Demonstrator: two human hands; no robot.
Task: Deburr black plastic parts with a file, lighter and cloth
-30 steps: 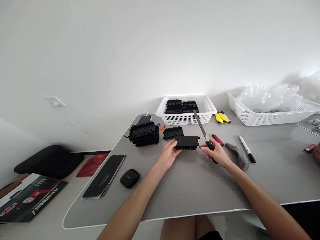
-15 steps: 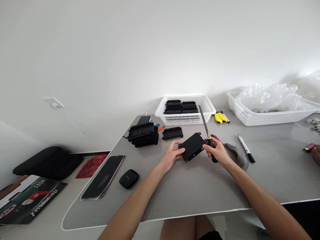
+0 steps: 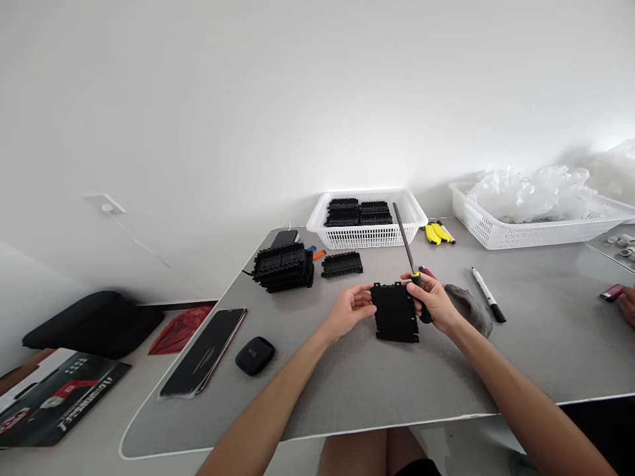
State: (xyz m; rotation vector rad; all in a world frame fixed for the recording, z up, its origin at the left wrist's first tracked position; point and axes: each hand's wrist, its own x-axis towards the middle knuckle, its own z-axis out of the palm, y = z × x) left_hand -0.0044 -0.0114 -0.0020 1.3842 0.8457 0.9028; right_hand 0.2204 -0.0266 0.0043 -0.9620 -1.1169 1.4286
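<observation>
A flat black plastic part (image 3: pixel 395 314) with toothed edges is held above the grey table between my two hands. My left hand (image 3: pixel 350 311) pinches its left edge. My right hand (image 3: pixel 430 301) is closed around the black and yellow handle of a metal file (image 3: pixel 404 239), whose blade points up, and its fingers also touch the part's upper right corner. One similar black part (image 3: pixel 342 264) lies flat behind my left hand. A stack of such parts (image 3: pixel 284 266) stands farther left. More parts sit in a white basket (image 3: pixel 366 235) by the wall.
To the right are a grey cloth (image 3: pixel 471 309), a marker (image 3: pixel 489 294), yellow-handled tools (image 3: pixel 436 233) and a basket with plastic bags (image 3: pixel 540 235). A black case (image 3: pixel 254 356) and a dark flat packet (image 3: pixel 203 352) lie left. Another person's hand (image 3: pixel 628 306) shows at the right edge.
The black part has turned clockwise, so its long side now points toward me. My left hand has shifted slightly right along with it, and the file stays in my right hand.
</observation>
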